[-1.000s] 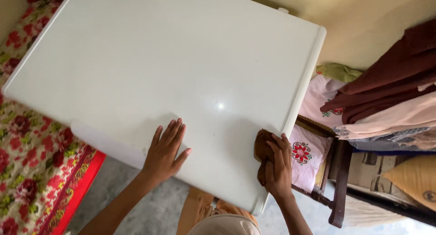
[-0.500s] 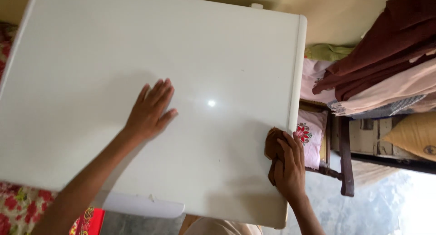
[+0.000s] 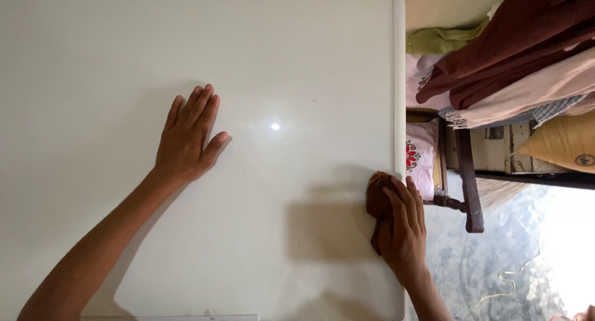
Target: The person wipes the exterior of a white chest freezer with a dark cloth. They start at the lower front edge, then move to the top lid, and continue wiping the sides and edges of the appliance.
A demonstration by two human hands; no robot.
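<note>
A large white flat lid (image 3: 297, 61), like the top of a chest appliance, fills most of the view. My left hand (image 3: 188, 138) lies flat on it, palm down, fingers slightly spread and pointing away from me. My right hand (image 3: 404, 225) presses a small brown cloth (image 3: 375, 200) against the lid's right edge, fingers folded over the cloth.
Right of the lid stands a dark wooden chair (image 3: 465, 172) with a pink embroidered cushion (image 3: 420, 157). Dark red, pink and checked clothes (image 3: 514, 54) hang over it, with a yellow cushion (image 3: 561, 141) beside. A grey mottled floor (image 3: 496, 265) shows at the lower right.
The view has shifted so the lid now fills the frame squarely. My left hand has slid further up the lid. My right hand stays with the cloth at the right edge.
</note>
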